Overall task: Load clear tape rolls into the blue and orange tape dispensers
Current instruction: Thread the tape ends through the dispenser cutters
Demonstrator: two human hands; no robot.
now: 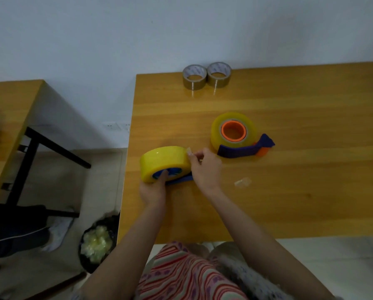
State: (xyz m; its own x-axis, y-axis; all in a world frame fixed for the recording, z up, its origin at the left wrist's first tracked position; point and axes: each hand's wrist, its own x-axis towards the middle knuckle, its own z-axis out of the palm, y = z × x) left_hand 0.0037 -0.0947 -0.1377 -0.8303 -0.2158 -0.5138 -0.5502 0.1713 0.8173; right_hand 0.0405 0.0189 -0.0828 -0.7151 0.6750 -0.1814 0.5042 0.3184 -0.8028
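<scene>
While the left hand (153,189) grips a clear tape roll (165,163) near the surface's (289,191) left edge, its tape end (189,150) is pinched by right hand (205,167) fingers (192,158).

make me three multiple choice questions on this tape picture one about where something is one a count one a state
1. Where are the brown rolls? A far table edge B floor C lap
2. How many brown rolls? A one B two C four
3. What is the right hand doing? A resting flat B pinching the tape end C holding scissors

A: they stand by the wall-side edge of the table. B: a pair, side by side. B: its fingertips grip the loose end at the yellowish roll, which the left hand steadies.
</scene>
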